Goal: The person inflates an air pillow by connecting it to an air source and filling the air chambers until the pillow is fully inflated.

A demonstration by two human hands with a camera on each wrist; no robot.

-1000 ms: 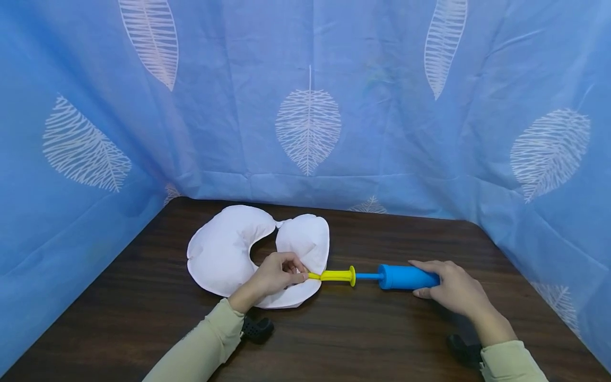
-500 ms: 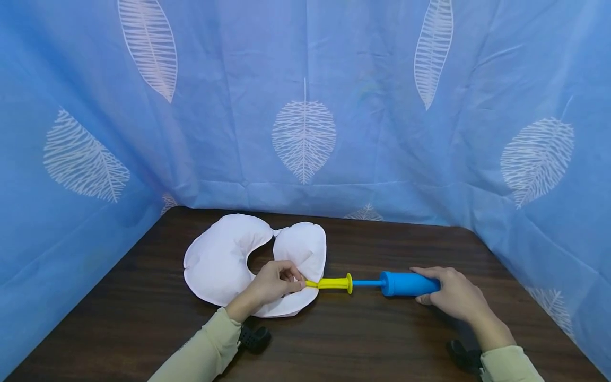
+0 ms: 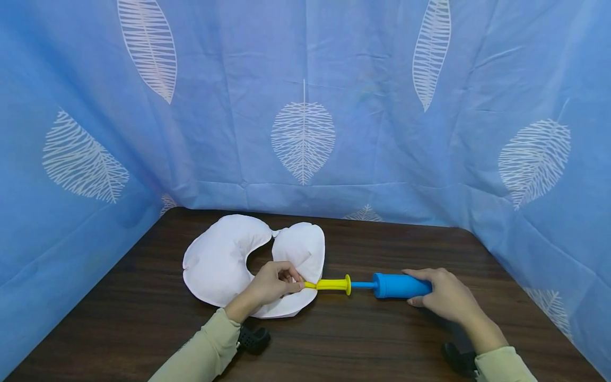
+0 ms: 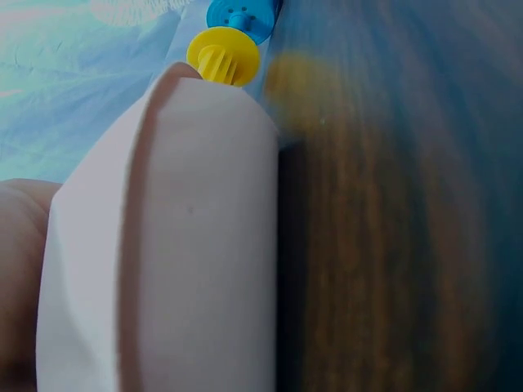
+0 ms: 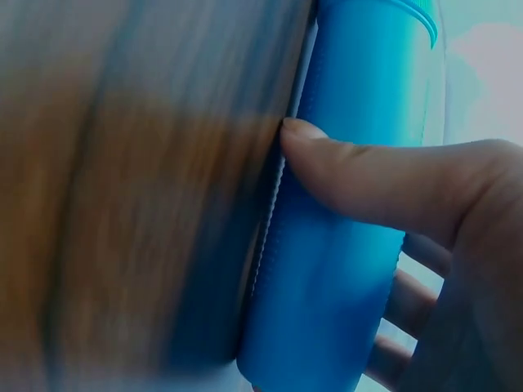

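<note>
A white U-shaped inflatable neck pillow lies on the table, puffed up. In the head view my left hand reaches over its near part and pinches the thin yellow nozzle of a hand pump at the pillow's right lobe. The pump's yellow flanged end sticks out to the right, joined by a thin blue rod to the blue barrel. My right hand grips that barrel at its far end, and the right wrist view shows the thumb laid across it. Pillow fabric hides most of my left hand in the left wrist view.
The dark wood-grain table carries the pillow and pump. Blue curtains with white leaf prints enclose its back and sides. A black wrist device is worn at the left cuff, another at the right.
My right hand first draws the blue barrel slightly right, lengthening the bare rod, then pushes it back left toward the yellow end. The left hand keeps its pinch. The head view has tilted slightly.
</note>
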